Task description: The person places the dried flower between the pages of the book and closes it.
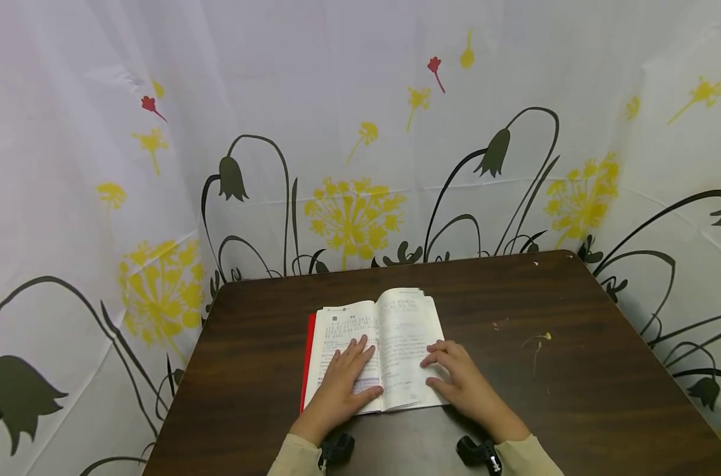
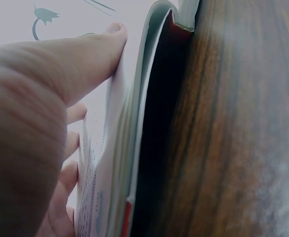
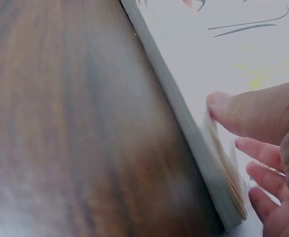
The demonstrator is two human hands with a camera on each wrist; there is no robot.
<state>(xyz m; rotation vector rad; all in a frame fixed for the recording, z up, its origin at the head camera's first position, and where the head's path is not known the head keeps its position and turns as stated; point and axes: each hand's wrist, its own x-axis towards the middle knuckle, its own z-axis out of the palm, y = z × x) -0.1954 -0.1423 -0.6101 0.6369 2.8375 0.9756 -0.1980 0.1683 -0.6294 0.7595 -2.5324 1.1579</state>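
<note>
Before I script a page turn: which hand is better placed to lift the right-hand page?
The right hand, most likely: its thumb and fingers are by the outer edge of the right-hand page, while the left hand lies spread over the left-hand page.

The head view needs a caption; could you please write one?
Two hands on an open book, brown table beneath.

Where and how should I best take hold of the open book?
Probably by both outer edges: left hand from the left, right hand from the right. The book lies spread open, so gripping one side might let the other flop.
</note>
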